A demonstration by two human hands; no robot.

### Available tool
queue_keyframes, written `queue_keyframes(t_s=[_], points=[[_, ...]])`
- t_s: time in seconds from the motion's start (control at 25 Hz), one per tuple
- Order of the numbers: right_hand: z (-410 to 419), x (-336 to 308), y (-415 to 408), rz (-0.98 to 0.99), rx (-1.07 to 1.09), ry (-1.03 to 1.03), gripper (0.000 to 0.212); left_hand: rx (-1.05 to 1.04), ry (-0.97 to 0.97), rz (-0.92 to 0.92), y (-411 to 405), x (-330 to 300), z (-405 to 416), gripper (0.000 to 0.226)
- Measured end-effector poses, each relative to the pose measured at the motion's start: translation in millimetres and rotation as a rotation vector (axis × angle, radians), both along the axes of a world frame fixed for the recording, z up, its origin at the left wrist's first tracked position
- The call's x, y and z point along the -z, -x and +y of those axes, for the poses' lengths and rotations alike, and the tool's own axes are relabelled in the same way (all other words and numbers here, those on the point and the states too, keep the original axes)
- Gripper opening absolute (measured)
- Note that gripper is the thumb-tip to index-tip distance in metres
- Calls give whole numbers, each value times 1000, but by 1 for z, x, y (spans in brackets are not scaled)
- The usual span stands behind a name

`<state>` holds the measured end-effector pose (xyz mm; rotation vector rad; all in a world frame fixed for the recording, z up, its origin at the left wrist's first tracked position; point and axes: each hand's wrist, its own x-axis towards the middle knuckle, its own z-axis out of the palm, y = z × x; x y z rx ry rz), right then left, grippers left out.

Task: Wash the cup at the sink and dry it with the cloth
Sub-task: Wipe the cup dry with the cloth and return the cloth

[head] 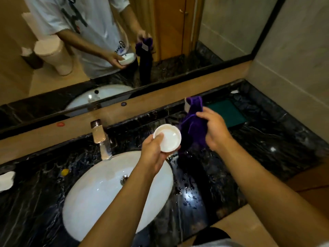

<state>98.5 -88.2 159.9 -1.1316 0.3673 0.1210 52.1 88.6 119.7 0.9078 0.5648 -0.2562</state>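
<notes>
Forearms nearest the lens, rising from the lower edge toward the middle of the frame. Left hand (154, 152) at centre, grasping the cup (167, 137): thumb laid over the near rim, other fingers curled under the base, opening tipped toward the camera. Cup white and shallow, held above the upper right rim of the sink (92, 193), touching nothing else. Right hand (216, 130) just right of centre, clenched round the purple cloth (193, 125): bunched upper part in the grip, loose end hanging down toward the dark marble tabletop (267, 157). Cloth close beside the cup; whether touching, cannot tell.

Step in hand, by judgement: washing seems finished, drying about to begin. Tap (100, 138) left of centre, with no water visible from it; drops shining on the tabletop at lower centre. Next move probably calls for bringing cloth into the cup, pressing it against the inner wall, then turning the cup with the left hand. Firm hold needed, since a wet cup may slip.

Green mat (229, 113) at right. Mirror (124, 41) across the upper part.
</notes>
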Motion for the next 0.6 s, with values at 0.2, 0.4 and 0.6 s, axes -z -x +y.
queue_keyframes(t_s=[0.2,0.4,0.6], points=[[-91,1,-85,-80,19,149,34,4,-63,32,-75,5,-82,29],[-171,25,-171,-40,-27,403,34,-28,-87,84,-132,20,-140,22],[-214,94,-209,43,-183,848,37,-32,-126,126,-160,35,-167,19]])
